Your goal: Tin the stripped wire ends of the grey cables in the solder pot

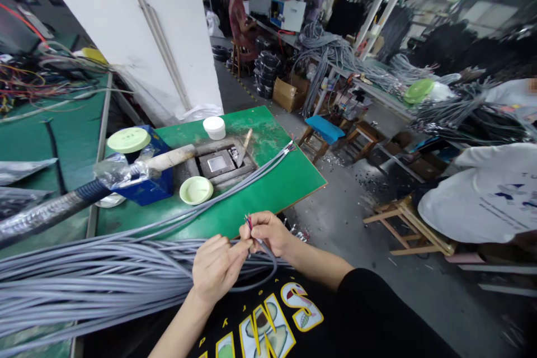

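Observation:
In front of my chest, my right hand pinches the end of a grey cable, whose thin coloured wires stick up between the fingers. My left hand is closed, its thumb and forefinger meeting the right fingertips at the same cable end. From there the cable loops down and back towards a thick bundle of grey cables along the table's near side. A few cables lie apart across the green table, their stripped ends near its far right corner.
Around a recessed solder pot stand a white lidded tub, a pale green dish and a scraper. A duct hose reaches in from the left by a blue box. A person in white sits at right.

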A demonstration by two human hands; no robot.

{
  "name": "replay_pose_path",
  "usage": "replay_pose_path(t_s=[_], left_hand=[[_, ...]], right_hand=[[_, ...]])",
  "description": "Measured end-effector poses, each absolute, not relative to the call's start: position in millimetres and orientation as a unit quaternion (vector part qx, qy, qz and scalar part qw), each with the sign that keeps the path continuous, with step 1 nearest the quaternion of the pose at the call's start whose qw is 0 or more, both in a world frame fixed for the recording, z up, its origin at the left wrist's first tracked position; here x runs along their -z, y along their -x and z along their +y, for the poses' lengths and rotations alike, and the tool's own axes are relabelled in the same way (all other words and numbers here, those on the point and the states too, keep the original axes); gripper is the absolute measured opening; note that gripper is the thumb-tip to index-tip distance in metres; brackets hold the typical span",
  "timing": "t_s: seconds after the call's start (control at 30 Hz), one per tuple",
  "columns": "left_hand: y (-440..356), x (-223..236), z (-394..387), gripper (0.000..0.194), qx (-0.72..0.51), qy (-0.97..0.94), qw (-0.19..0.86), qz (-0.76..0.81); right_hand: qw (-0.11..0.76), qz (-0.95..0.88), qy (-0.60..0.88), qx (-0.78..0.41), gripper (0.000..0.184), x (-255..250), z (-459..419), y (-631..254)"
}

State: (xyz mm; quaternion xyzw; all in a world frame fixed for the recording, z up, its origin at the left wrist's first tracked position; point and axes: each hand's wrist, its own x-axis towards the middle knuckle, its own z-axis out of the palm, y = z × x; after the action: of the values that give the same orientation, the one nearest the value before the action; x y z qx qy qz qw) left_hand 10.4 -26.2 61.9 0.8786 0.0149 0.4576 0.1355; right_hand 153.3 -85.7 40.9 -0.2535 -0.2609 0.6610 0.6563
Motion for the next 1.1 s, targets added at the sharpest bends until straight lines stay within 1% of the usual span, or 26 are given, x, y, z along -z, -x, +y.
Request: replay_pose_path(t_s=[0.07, 0.2, 0.27, 0.3, 0.37, 0.47, 0.53, 0.57, 0.6, 0.67, 0.77, 0.83, 1.0, 1.1], left_hand=[[-10.9, -66.6, -26.3, 0.019, -0.455, -0.885, 0.097, -0.009], [-11.1, -71.8, -26.5, 0.018, -0.454, -0.89, 0.041, -0.031], [-9.7, -69.1, -26.6, 0.02, -0.452, -0.89, 0.044, -0.034], [-9.0, -66.3, -27.0, 0.02, -0.451, -0.89, 0.067, -0.027], [-9.0, -58.7, -28.8, 0.018, -0.459, -0.873, 0.165, 0.029], [-15.2, -47.1, -33.7, 0.009, -0.487, -0.756, 0.395, 0.19], [-22.1, -42.9, -36.0, 0.005, -0.498, -0.638, 0.525, 0.264], [-25.0, -42.0, -36.3, 0.007, -0.499, -0.596, 0.562, 0.284], [-26.8, -41.6, -36.0, 0.01, -0.498, -0.575, 0.576, 0.3], [-26.8, -41.4, -34.3, 0.011, -0.497, -0.594, 0.54, 0.329], [-20.1, -40.5, -31.3, 0.011, -0.502, -0.673, 0.427, 0.335], [-15.9, -40.3, -30.3, 0.01, -0.506, -0.691, 0.403, 0.322], [-13.3, -41.5, -29.3, 0.015, -0.471, -0.666, 0.47, 0.337], [-11.7, -39.6, -28.9, 0.018, -0.466, -0.66, 0.477, 0.346]], right_hand=[[0.633, -0.287, 0.288, -0.658, 0.03, -43.6, -85.4, -158.5], [0.542, -0.327, 0.331, -0.7, 0.028, -47.9, -85.4, -166.1], [0.532, -0.331, 0.338, -0.702, 0.029, -48.3, -85.7, -165.3], [0.546, -0.326, 0.339, -0.693, 0.029, -48.3, -86.0, -163.6], [0.601, -0.311, 0.338, -0.655, 0.032, -48.3, -86.7, -158.2], [0.68, -0.317, 0.357, -0.556, 0.034, -50.1, -87.1, -149.2], [0.701, -0.339, 0.387, -0.494, 0.033, -52.5, -86.6, -145.4], [0.701, -0.349, 0.4, -0.476, 0.033, -53.6, -86.1, -144.6], [0.695, -0.356, 0.407, -0.474, 0.033, -54.6, -85.3, -144.7], [0.667, -0.362, 0.396, -0.517, 0.036, -55.6, -83.5, -147.0], [0.589, -0.366, 0.355, -0.627, 0.037, -55.6, -81.8, -154.0], [0.563, -0.384, 0.351, -0.642, 0.036, -56.3, -82.1, -158.7], [0.551, -0.469, 0.427, -0.542, 0.024, -60.3, -85.6, -162.6], [0.531, -0.522, 0.479, -0.465, 0.014, -62.5, -86.4, -159.8]])
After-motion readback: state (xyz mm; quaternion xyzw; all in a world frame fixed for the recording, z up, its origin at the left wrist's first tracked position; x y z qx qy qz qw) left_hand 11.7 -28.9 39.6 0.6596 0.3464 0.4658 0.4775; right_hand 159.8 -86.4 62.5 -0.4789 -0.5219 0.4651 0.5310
